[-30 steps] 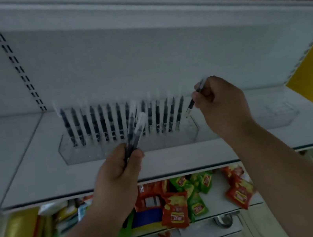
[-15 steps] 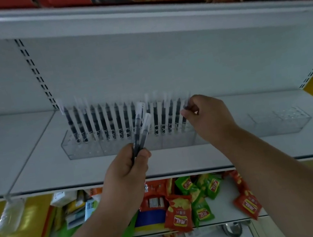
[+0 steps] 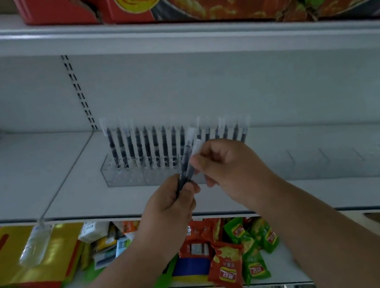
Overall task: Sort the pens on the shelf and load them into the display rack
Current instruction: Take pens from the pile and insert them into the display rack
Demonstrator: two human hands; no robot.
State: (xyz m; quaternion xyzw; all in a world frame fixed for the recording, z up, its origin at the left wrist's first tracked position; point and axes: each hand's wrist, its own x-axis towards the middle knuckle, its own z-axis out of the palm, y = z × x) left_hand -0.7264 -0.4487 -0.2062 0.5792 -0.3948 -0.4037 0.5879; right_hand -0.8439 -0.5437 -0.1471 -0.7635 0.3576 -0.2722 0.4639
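left hand (image 3: 169, 204) is wrapped around the bottom ends of a small bunch of black pens with clear caps (image 3: 186, 163), looks like two or three, fanned upward and tilted a bit right. right hand (image 3: 225, 163) has come in just beside them, thumb and fingertips closing on the upper part of one pen near its cap, so it's pinching, though i can't tell how firmly since the fingers overlap the bunch.

behind the hands, the long clear plastic display rack (image 3: 124, 177) sits on the white metal shelf (image 3: 73, 188). its left stretch is loaded with a row of black pens standing upright (image 3: 147, 146), caps up, and the row carries on behind the right hand to about the middle. the right stretch of the rack (image 3: 337, 159) looks unfilled, just bare dividers.

so my read: this is the hand-off step, pulling a single pen out of the held bunch for the next slot. roughly half the rack is done. the next move probably needs the pen slid free without dragging its neighbours, then turned upright and lowered into the first open hole right of the row, which is hidden by the hand right now. those holes look tight, so it'll want a straight drop.

below, red and green snack packets (image 3: 231, 262) sit on the lower shelf.
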